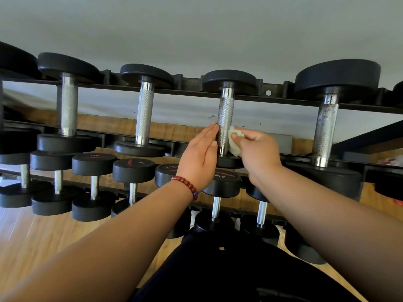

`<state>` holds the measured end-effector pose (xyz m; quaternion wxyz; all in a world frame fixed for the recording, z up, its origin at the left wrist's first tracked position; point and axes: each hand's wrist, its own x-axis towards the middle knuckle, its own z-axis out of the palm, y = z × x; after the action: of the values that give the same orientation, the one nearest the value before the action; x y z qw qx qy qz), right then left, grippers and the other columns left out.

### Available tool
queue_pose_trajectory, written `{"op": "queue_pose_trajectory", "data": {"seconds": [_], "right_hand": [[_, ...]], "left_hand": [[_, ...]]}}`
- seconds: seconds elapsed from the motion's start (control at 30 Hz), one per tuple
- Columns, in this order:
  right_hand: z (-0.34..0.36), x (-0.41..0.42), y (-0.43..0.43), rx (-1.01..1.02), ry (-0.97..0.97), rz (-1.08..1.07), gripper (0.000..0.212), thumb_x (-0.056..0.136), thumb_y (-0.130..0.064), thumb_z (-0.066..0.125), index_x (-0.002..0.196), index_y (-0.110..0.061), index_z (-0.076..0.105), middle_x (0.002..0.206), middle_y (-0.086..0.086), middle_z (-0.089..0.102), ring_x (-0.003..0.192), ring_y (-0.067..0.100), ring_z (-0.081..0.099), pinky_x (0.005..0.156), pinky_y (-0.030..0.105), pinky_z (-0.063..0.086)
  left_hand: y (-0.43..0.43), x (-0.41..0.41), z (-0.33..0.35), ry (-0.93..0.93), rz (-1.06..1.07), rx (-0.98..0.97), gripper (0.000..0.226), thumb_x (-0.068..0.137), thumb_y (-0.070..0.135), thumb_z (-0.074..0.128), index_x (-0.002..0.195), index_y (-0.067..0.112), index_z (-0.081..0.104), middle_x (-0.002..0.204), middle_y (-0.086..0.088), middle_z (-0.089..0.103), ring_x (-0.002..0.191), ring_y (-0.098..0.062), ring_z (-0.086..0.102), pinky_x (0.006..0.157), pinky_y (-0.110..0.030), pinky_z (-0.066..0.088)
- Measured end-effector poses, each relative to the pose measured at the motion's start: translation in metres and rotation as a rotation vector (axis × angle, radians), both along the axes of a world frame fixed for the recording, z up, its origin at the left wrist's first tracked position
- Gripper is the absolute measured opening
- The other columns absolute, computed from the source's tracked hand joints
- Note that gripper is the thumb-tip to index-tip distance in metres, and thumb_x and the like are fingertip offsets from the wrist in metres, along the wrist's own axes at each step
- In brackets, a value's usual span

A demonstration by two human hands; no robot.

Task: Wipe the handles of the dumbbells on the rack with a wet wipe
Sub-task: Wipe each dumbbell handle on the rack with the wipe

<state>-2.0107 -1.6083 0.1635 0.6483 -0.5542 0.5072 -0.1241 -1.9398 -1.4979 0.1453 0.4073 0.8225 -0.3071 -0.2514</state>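
Observation:
Several black dumbbells with knurled chrome handles lie across the top tier of a black rack (283, 99). The third handle from the left (225, 112) stands between my hands. My left hand (199, 155), fingers straight, touches the handle's left side. My right hand (258, 149) pinches a crumpled white wet wipe (234, 147) and presses it against the lower right side of that handle. The handle's lower end and the dumbbell's near head are partly hidden behind my hands.
Other top-tier handles stand at left (69, 105), (144, 112) and right (325, 127). A lower tier holds several smaller dumbbells (133, 171). Wooden floor (32, 232) lies below left, a grey wall (196, 29) behind the rack, my dark clothing (229, 269) at the bottom.

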Motion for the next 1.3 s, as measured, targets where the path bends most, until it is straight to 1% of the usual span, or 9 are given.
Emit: {"op": "queue_pose_trajectory", "data": {"seconds": [0.2,0.3,0.47,0.57,0.77,0.9,0.97,1.17,1.3], "right_hand": [[0.002,-0.002,0.001,0.064,0.013,0.007,0.01,0.092,-0.019,0.065,0.093,-0.028,0.067,0.083,-0.016,0.063,0.078,-0.001,0.057,0.06,0.008,0.043],[0.002,0.003,-0.001,0.075,0.041,-0.032,0.01,0.093,-0.019,0.064,0.102,-0.022,0.066,0.089,-0.008,0.064,0.081,0.006,0.057,0.066,0.016,0.044],[-0.002,-0.003,0.007,0.006,0.029,-0.005,0.016,0.093,-0.018,0.063,0.108,-0.018,0.07,0.087,-0.014,0.064,0.081,-0.001,0.058,0.064,0.011,0.041],[-0.002,0.002,0.005,0.03,0.056,-0.044,0.019,0.093,-0.019,0.062,0.112,-0.016,0.068,0.084,-0.013,0.061,0.084,0.007,0.059,0.065,0.014,0.042],[-0.001,-0.005,0.006,-0.001,0.028,0.029,0.013,0.093,-0.018,0.062,0.103,-0.021,0.07,0.085,-0.016,0.064,0.082,0.0,0.059,0.068,0.012,0.043],[0.0,0.001,0.003,0.006,0.072,0.025,0.018,0.095,-0.02,0.06,0.111,-0.016,0.067,0.086,-0.01,0.063,0.079,0.003,0.058,0.059,0.01,0.041],[0.001,-0.003,0.005,-0.054,0.079,0.063,0.018,0.094,-0.02,0.061,0.11,-0.017,0.069,0.091,-0.007,0.066,0.085,0.004,0.06,0.063,0.012,0.042],[0.005,-0.004,0.009,-0.226,0.117,0.136,0.019,0.095,-0.022,0.059,0.109,-0.021,0.071,0.079,-0.018,0.061,0.083,0.005,0.061,0.069,0.018,0.044],[0.009,-0.011,0.022,-0.333,0.103,0.227,0.024,0.096,-0.022,0.057,0.117,-0.024,0.068,0.088,-0.018,0.063,0.085,0.003,0.06,0.07,0.009,0.041]], "left_hand": [[0.002,0.004,0.001,-0.027,-0.026,0.025,0.044,0.103,0.017,0.032,0.146,0.02,0.039,0.15,0.004,0.039,0.13,0.007,0.028,0.104,-0.001,0.016],[0.0,0.003,0.003,-0.031,-0.022,0.046,0.044,0.103,0.016,0.032,0.146,0.022,0.038,0.15,0.005,0.039,0.128,0.007,0.026,0.103,-0.004,0.016],[0.0,0.003,0.004,-0.036,-0.022,0.053,0.044,0.103,0.016,0.032,0.146,0.022,0.038,0.15,0.004,0.039,0.127,0.007,0.026,0.102,-0.004,0.017],[-0.001,0.002,0.004,-0.037,-0.025,0.062,0.044,0.103,0.017,0.031,0.146,0.023,0.038,0.151,0.005,0.038,0.128,0.007,0.026,0.101,-0.003,0.017],[0.0,0.004,0.004,-0.041,-0.031,0.064,0.044,0.103,0.016,0.031,0.146,0.022,0.038,0.15,0.004,0.039,0.127,0.008,0.025,0.097,0.004,0.013],[-0.001,0.004,0.005,-0.044,-0.046,0.077,0.045,0.103,0.016,0.03,0.147,0.023,0.036,0.151,0.004,0.038,0.125,0.009,0.025,0.094,0.006,0.013],[0.0,0.005,0.005,-0.04,-0.05,0.071,0.045,0.103,0.016,0.03,0.147,0.023,0.036,0.151,0.005,0.038,0.125,0.01,0.025,0.094,0.007,0.013],[-0.002,0.004,0.006,-0.06,-0.059,0.082,0.045,0.103,0.016,0.03,0.148,0.023,0.035,0.152,0.005,0.037,0.13,0.006,0.026,0.095,0.006,0.011],[0.0,0.006,0.01,-0.026,-0.09,0.086,0.045,0.104,0.019,0.029,0.149,0.023,0.032,0.153,0.004,0.034,0.135,0.002,0.026,0.105,-0.008,0.016]]}}
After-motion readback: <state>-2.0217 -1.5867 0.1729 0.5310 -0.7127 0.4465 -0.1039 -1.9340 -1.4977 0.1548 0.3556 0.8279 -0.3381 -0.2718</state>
